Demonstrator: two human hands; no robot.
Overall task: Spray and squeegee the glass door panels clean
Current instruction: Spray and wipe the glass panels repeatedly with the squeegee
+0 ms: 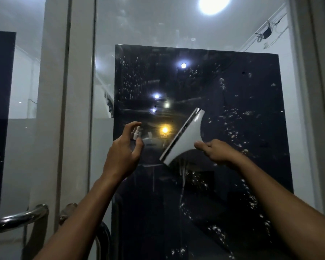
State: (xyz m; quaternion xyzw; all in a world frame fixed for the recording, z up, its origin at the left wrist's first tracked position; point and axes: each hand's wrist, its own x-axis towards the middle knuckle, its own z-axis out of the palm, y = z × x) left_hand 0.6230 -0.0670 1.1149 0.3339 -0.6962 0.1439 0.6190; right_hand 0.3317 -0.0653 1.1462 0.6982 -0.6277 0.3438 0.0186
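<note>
I saw L hand [123,156] gripping spray bottle [136,135], forefinger atop nozzle; R hand [217,152] clasped squeegee [184,136], blade probably against wet glass panel [233,109] for wiping.

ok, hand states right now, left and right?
Left hand: holding the spray bottle, one finger on its nozzle.
Right hand: gripping the squeegee, blade tilted at the glass door panel.

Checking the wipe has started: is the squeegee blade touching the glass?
Cannot tell: the head view shows the squeegee tilted in front of the glass door panel, hiding any contact or gap.
</note>
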